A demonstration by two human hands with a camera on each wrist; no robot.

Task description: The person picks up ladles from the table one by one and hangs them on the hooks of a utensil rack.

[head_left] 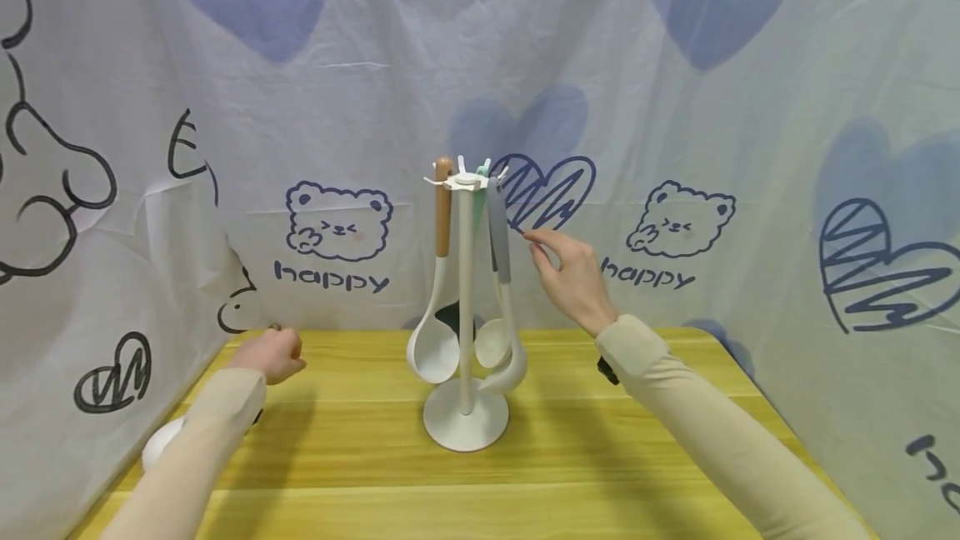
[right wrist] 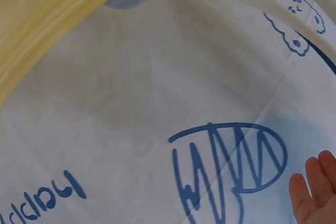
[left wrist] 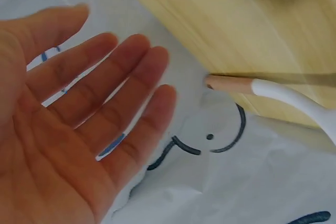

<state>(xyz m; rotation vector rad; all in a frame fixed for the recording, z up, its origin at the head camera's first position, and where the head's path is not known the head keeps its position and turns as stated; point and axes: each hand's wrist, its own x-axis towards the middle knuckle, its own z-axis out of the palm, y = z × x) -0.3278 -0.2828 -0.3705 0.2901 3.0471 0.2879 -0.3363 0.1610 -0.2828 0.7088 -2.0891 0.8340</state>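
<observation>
A white utensil stand (head_left: 466, 307) rises from the table on a round base. On its left side hangs a white ladle (head_left: 435, 352) with a wooden handle; on its right, a white ladle with a grey handle (head_left: 500, 232). My right hand (head_left: 573, 277) is raised just right of that grey handle, holding nothing visible; in the right wrist view only a few straight fingers (right wrist: 316, 179) show. My left hand (left wrist: 100, 108) is spread loosely, palm in view, above the table's left edge. Apart from it lies a utensil with a wooden handle end (left wrist: 231, 83) and white neck.
Behind the stand's pole hang a pale spoon (head_left: 492, 344), a black utensil head (head_left: 450, 319) and a green handle. At the left edge of the wooden table (head_left: 360, 457), a rounded white piece (head_left: 161, 444) shows beside my sleeve. Printed cloth (head_left: 480, 40) surrounds the table.
</observation>
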